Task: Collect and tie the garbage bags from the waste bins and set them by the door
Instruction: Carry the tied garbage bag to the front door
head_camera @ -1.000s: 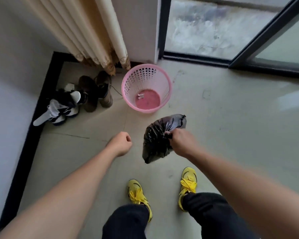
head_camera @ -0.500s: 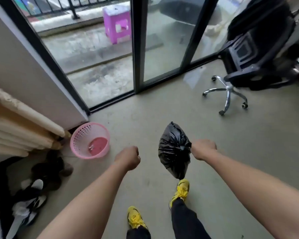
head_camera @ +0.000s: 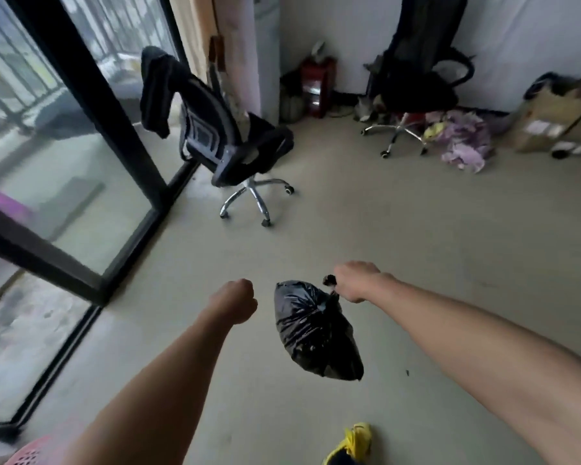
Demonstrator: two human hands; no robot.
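Observation:
A small black garbage bag (head_camera: 316,333) with its neck tied hangs in the air over the floor. My right hand (head_camera: 354,280) is shut on the knotted top of the bag. To the left of the bag, my left hand (head_camera: 237,300) is a closed fist holding nothing. The pink waste bin (head_camera: 31,453) shows only as a rim at the bottom left corner, behind my left arm.
A black office chair (head_camera: 228,146) with a dark garment on its back stands by the glass sliding door (head_camera: 74,169) on the left. A second chair (head_camera: 413,92), purple cloth (head_camera: 463,142), a cardboard box (head_camera: 557,119) and a red object (head_camera: 316,85) line the far wall. My yellow shoe (head_camera: 353,444) is below.
The view has swung right, away from the pink bin and the shoes toward the room with the chairs. The bag stays hanging from my right hand.

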